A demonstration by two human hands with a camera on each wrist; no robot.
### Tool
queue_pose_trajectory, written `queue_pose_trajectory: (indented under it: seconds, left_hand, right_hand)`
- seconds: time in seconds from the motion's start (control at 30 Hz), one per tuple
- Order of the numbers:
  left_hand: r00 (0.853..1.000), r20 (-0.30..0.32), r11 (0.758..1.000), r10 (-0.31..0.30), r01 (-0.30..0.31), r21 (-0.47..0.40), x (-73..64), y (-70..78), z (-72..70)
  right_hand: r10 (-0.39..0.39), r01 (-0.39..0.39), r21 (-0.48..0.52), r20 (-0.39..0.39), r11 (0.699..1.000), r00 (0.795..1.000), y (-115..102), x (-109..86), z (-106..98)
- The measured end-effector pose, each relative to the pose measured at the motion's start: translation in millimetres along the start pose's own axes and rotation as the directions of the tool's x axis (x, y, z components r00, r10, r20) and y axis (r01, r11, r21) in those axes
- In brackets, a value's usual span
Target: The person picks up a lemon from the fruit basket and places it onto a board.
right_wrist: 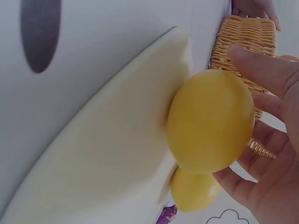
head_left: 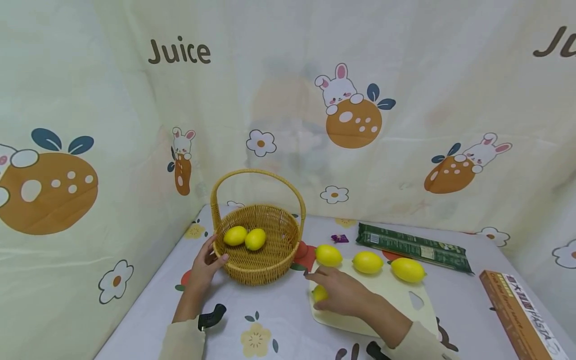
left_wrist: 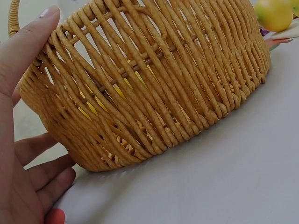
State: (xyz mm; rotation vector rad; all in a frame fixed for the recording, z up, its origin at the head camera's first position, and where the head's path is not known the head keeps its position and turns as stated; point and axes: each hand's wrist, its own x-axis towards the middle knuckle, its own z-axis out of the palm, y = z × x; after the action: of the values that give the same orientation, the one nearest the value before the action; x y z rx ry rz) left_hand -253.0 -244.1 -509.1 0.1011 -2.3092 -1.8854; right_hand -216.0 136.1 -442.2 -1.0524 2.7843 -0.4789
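My left hand (head_left: 204, 265) rests against the left side of a wicker basket (head_left: 265, 270). In the left wrist view its thumb (left_wrist: 28, 42) lies near the rim and its loosely spread fingers (left_wrist: 51, 175) touch the lower wall. Two lemons (head_left: 255, 239) lie inside the basket. My right hand (head_left: 344, 292) is around a lemon (right_wrist: 210, 121) on a cream cutting board (head_left: 382, 312). Its fingers are relaxed, and the thumb (right_wrist: 261, 67) appears slightly apart from the fruit. Three more lemons (head_left: 367, 262) line the board's far edge.
Behind the board lies a long green packet (head_left: 414, 248), with a small purple wrapped item (head_left: 339, 238) to its left. An orange pasta box (head_left: 522, 317) lies at the right. Printed curtains (head_left: 288, 110) enclose the table's back and sides.
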Motion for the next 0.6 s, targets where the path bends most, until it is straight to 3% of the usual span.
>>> queue_pose_trajectory:
  seconds: [0.4,0.6]
  left_hand:
    - [1.000,0.008,1.000,-0.011,0.011,-0.007,0.7,-2.9,-1.5]
    - [1.000,0.003,1.000,-0.008,0.008,-0.013,1.0,-4.7,-1.2]
  right_hand:
    - [-0.033,0.030,-0.047,-0.045,0.998,0.998,-28.1,28.5,-11.2]
    - [-0.083,0.072,-0.135,-0.076,0.988,0.994,-45.8,50.8,-20.4]
